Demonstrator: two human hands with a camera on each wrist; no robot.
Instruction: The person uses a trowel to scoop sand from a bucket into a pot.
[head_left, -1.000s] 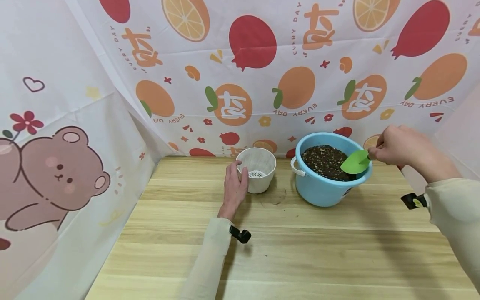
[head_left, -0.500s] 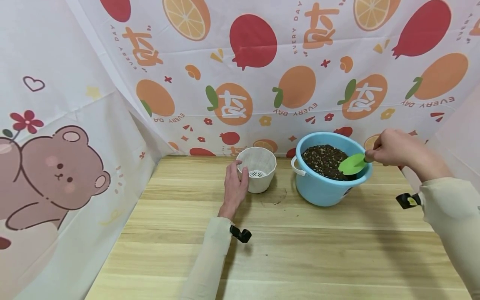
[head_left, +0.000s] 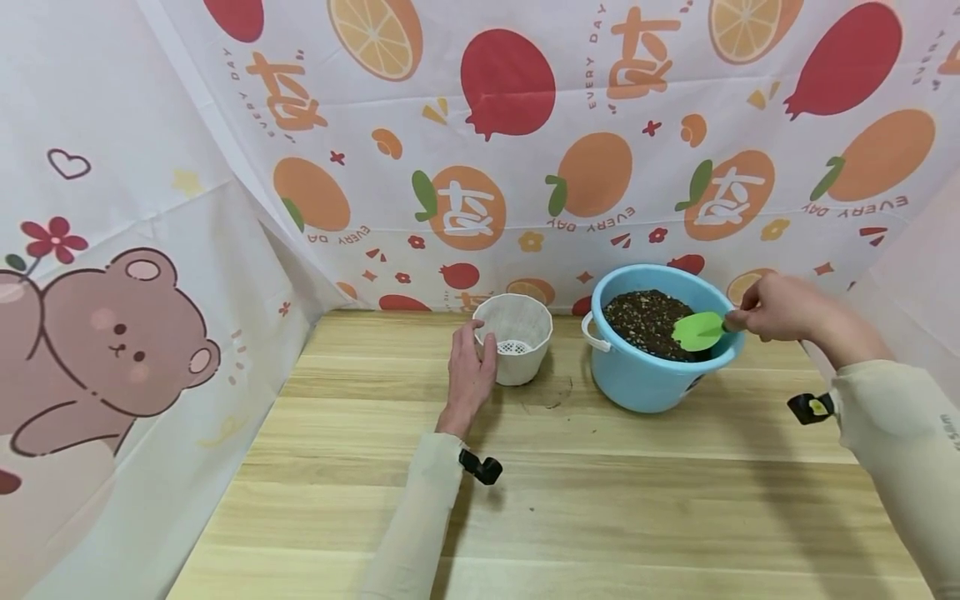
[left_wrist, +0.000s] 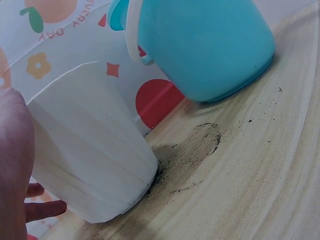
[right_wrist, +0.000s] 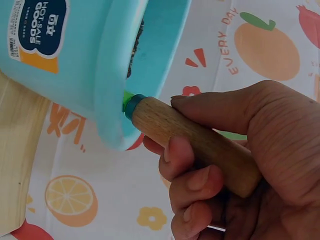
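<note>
Over at the bucket's (head_left: 645, 387) 3 o'clock, the right hand (head_left: 783, 308) has its fingers wrapped round the trowel's (head_left: 697, 332) wooden handle, with the green blade over the soil (head_left: 643, 321) at roughly 4 o'clock, can't tell if touching. Pot's (head_left: 528, 365) on the table (head_left: 600, 517) at the bucket's 9 o'clock, left hand (head_left: 471, 373) at its 8, thumb and fingers spread apart against the side. Bit of dirt (left_wrist: 217, 142) at the pot's 4 o'clock.
</note>
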